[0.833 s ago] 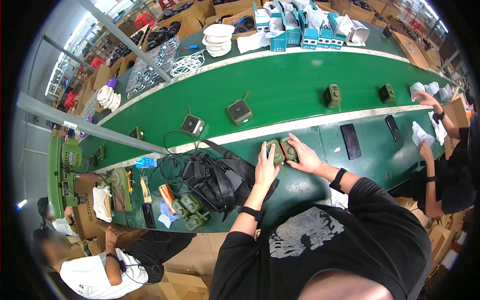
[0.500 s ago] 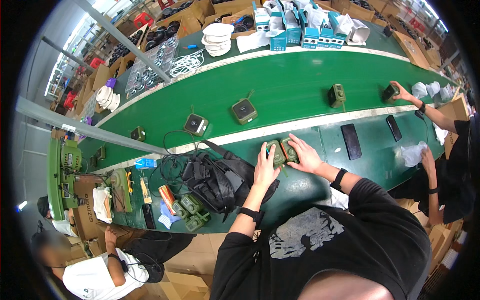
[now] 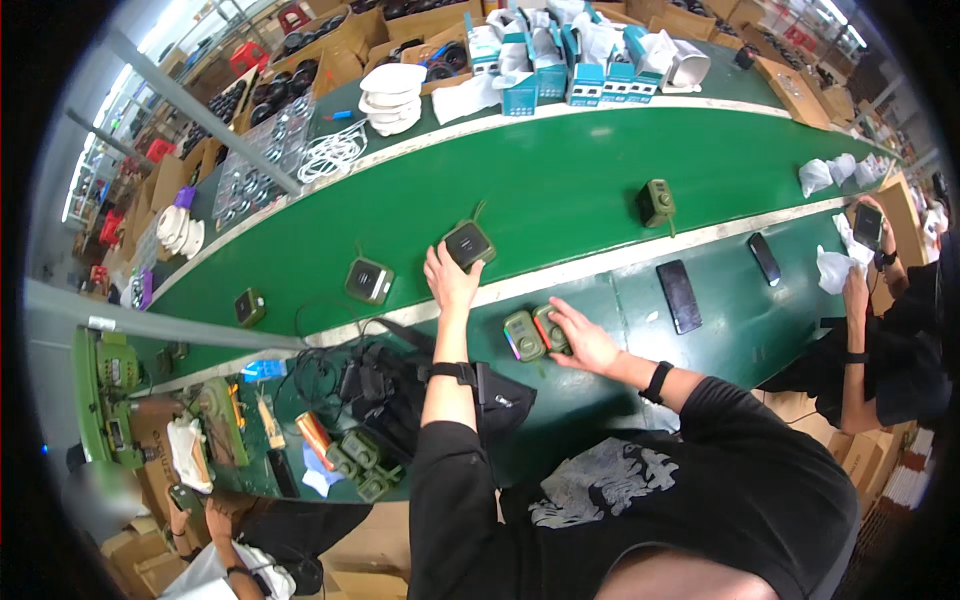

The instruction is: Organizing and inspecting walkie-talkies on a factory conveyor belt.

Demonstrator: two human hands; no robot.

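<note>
Conveyor belt: from my distant seat I saw its green surface (image 3: 560,160) curve across the view, beyond the bench.
Workbench: the dark green top (image 3: 570,400) lay on the wearer's side of the belt.
Teal boxes: a row of open cartons (image 3: 588,85) stood past the belt, white wrapping sticking out of them.
Black bag: it (image 3: 380,395) sat on the bench, partly behind the wearer's left forearm.
Green machine: it (image 3: 105,390) stood at the far left.
Unit cluster: several olive units (image 3: 360,465) lay together near the bench's front edge, left of the bag.
Left hand: it (image 3: 452,280) reached over the belt, fingers and thumb spread about the near left corner of a dark-faced square unit (image 3: 470,243); I could not tell whether it gripped.
Right hand: it (image 3: 588,343) lay against the right one of two olive units, fingers over its side; I could not tell how firmly.
Black slab: the larger flat one (image 3: 680,297) lay on the bench, right of that hand.
Paired units: the left one (image 3: 524,337) stood just beside the right one (image 3: 552,330) on the bench.
Smaller slab: another black one (image 3: 764,259) lay farther right.
</note>
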